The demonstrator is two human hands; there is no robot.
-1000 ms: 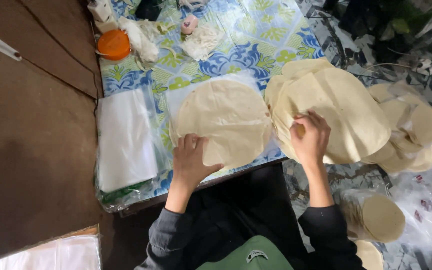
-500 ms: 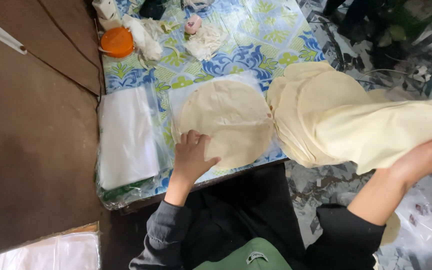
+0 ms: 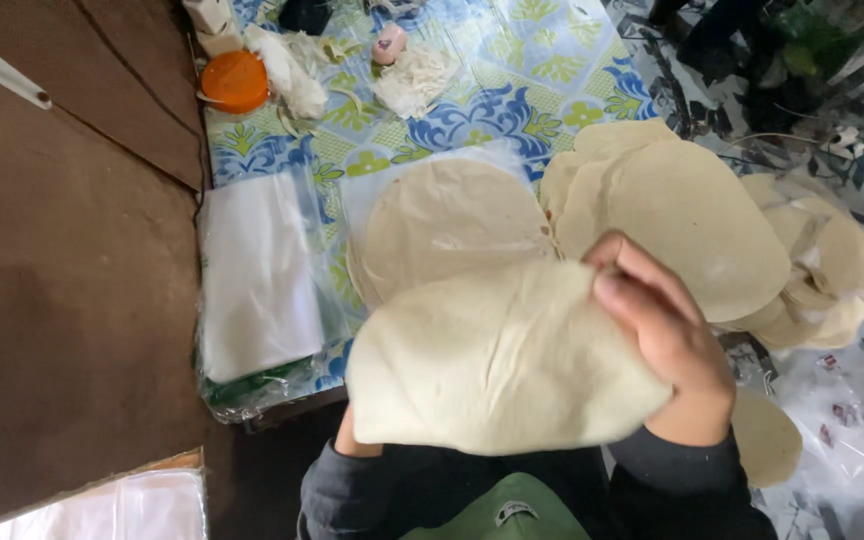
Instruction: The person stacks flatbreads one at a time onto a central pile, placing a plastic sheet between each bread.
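My right hand (image 3: 664,337) grips the edge of a round pale flatbread (image 3: 492,365) and holds it up in front of my chest. My left hand is hidden under that flatbread; only its wrist (image 3: 344,440) shows. Behind it, a small stack of flatbreads (image 3: 447,220) lies on clear plastic on the table. A larger heap of flatbreads (image 3: 692,225) sits to the right, spilling past the table edge.
A pile of clear plastic bags (image 3: 257,275) lies at the table's left end. An orange lid (image 3: 235,81) and white scraps (image 3: 412,80) sit at the far side of the blue-green patterned tablecloth (image 3: 512,90). Another flatbread (image 3: 767,438) rests low at right. Brown floor at left.
My right hand has brought a flatbread from the right-hand heap across to the front of my body. My left hand left the table stack and went under the lifted flatbread.
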